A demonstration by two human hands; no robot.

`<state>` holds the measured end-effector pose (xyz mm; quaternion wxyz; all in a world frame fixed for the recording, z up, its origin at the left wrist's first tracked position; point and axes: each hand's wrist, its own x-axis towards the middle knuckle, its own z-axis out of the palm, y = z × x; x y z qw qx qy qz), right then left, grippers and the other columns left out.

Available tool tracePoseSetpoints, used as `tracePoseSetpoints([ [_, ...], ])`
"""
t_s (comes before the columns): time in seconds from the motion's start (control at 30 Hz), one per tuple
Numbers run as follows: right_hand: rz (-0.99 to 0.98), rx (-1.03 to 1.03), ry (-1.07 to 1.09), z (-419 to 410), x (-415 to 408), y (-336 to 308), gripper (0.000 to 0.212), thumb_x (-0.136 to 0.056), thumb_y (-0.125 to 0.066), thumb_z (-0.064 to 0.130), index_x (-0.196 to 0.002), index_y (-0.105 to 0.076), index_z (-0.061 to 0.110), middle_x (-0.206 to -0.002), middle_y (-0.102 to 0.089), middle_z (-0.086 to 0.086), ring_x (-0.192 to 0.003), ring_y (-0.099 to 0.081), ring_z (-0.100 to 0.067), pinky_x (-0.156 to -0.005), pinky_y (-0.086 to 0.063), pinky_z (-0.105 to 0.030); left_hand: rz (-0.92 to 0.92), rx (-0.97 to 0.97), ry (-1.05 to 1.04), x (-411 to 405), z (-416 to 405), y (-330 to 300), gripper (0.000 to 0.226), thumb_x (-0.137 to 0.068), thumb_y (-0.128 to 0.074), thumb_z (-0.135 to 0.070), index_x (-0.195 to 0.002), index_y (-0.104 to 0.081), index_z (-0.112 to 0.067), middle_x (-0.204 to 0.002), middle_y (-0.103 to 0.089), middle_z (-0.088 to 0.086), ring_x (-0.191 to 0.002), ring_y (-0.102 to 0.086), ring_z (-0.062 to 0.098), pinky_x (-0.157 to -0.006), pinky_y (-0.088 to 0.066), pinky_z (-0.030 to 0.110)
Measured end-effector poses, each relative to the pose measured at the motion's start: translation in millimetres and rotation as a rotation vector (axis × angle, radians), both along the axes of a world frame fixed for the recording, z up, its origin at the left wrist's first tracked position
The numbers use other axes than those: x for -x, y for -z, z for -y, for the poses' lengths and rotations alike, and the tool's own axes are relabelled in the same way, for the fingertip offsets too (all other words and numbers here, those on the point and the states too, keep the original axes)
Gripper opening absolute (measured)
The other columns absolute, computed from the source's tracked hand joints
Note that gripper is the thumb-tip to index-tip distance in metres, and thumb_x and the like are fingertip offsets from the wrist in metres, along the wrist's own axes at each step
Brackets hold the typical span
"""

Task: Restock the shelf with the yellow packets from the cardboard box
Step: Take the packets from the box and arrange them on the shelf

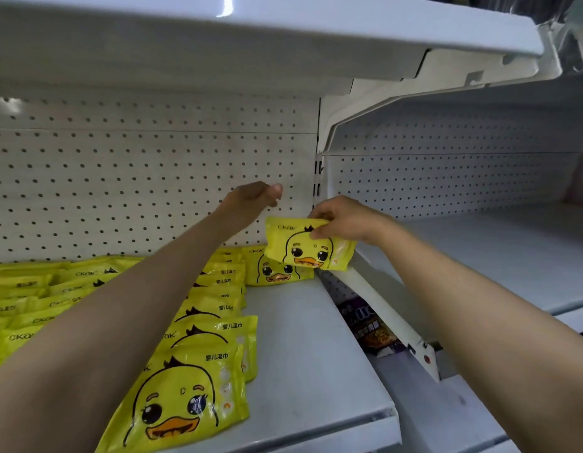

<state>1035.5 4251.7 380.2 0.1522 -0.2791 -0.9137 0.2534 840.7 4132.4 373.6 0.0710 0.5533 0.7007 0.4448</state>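
Right hand [344, 220] pinches duck-print wet-wipe packet [308, 248] by top edge, above lone rear packet [277, 271], likely to stack there; left hand [256, 197] loosely curled, empty; white shelf [303, 338] part-filled.

"CKOK" and "婴儿湿巾" on yellow packets [198, 380] (duck face); purple pack [368, 325] text unreadable.
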Motion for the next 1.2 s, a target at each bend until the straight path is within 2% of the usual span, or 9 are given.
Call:
tracePoseSetpoints([
  [0.13,0.143,-0.077,-0.085,-1,26,9,0.031,-0.082,-0.079,0.023,-0.112,-0.072,0.024,-0.105,-0.070,0.008,-0.102,-0.064,-0.013,-0.089,-0.050,-0.028,-0.198,0.235,0.075,-8,8,9,0.042,-0.075,-0.076,-0.053,-0.109,-0.066,-0.032,-0.101,-0.070,-0.012,-0.096,-0.060,0.002,-0.072,-0.045,0.019],
  [0.2,0.183,-0.073,-0.108,-3,36,17,0.034,-0.081,-0.080,0.023,-0.114,-0.073,0.023,-0.104,-0.070,0.007,-0.102,-0.064,-0.012,-0.089,-0.050,-0.027,-0.311,0.349,0.002,-4,2,19,0.042,-0.071,-0.083,-0.046,-0.105,-0.068,-0.026,-0.101,-0.069,-0.007,-0.098,-0.063,0.010,-0.082,-0.051,0.028],
  [0.3,0.185,-0.025,-0.092,-10,47,35,0.038,-0.079,-0.082,0.025,-0.116,-0.072,0.022,-0.110,-0.070,0.005,-0.105,-0.064,-0.015,-0.095,-0.051,-0.030,-0.443,0.428,-0.089,7,-4,35,0.030,-0.072,-0.082,-0.043,-0.091,-0.065,-0.027,-0.101,-0.064,-0.005,-0.104,-0.060,0.018,-0.094,-0.048,0.039],
  [0.4,0.143,0.020,-0.065,-12,55,49,0.037,-0.075,-0.086,0.024,-0.109,-0.071,0.024,-0.109,-0.069,0.002,-0.105,-0.064,-0.017,-0.093,-0.051,-0.030,-0.453,0.428,-0.127,10,-4,45,0.026,-0.072,-0.081,-0.042,-0.089,-0.067,-0.027,-0.104,-0.065,-0.004,-0.104,-0.060,0.019,-0.092,-0.047,0.036],
  [0.53,0.077,-0.029,-0.019,-11,64,63,0.036,-0.071,-0.088,0.022,-0.100,-0.066,0.022,-0.102,-0.065,0.002,-0.096,-0.061,-0.014,-0.081,-0.048,-0.025,-0.550,0.426,-0.201,14,-8,52,0.025,-0.072,-0.079,-0.048,-0.085,-0.066,-0.032,-0.098,-0.059,-0.009,-0.106,-0.057,0.018,-0.085,-0.038,0.031],
  [0.67,0.022,-0.073,0.043,-13,70,74,0.036,-0.071,-0.088,0.023,-0.102,-0.069,0.019,-0.107,-0.069,0.000,-0.102,-0.063,-0.018,-0.091,-0.052,-0.034,-0.627,0.471,-0.227,14,-12,57,0.025,-0.077,-0.074,-0.050,-0.092,-0.066,-0.032,-0.110,-0.057,-0.007,-0.115,-0.048,0.019,-0.095,-0.035,0.035],
  [0.87,-0.004,-0.179,0.088,-15,77,89,0.037,-0.076,-0.083,0.030,-0.110,-0.069,0.023,-0.113,-0.068,0.001,-0.104,-0.063,-0.018,-0.081,-0.047,-0.029,-0.646,0.502,-0.265,21,-17,66,0.024,-0.079,-0.070,-0.052,-0.096,-0.063,-0.036,-0.116,-0.058,-0.003,-0.119,-0.045,0.023,-0.094,-0.037,0.036],
  [1.07,0.196,-0.374,0.007,-12,75,95,0.082,-0.064,-0.085,0.049,-0.136,-0.050,0.029,-0.130,-0.056,-0.001,-0.123,-0.048,-0.023,-0.096,-0.047,-0.043,-0.714,0.513,-0.312,18,-17,70,0.036,-0.087,-0.064,-0.050,-0.117,-0.064,-0.030,-0.121,-0.058,-0.003,-0.124,-0.040,0.020,-0.100,-0.034,0.034],
  [1.2,0.246,-0.457,0.008,-9,76,102,0.090,-0.063,-0.086,0.047,-0.139,-0.044,0.024,-0.132,-0.048,-0.003,-0.125,-0.040,-0.024,-0.095,-0.046,-0.042,-0.709,0.515,-0.313,16,-16,70,0.038,-0.086,-0.064,-0.052,-0.116,-0.063,-0.029,-0.121,-0.060,-0.002,-0.124,-0.039,0.021,-0.099,-0.034,0.034],
])
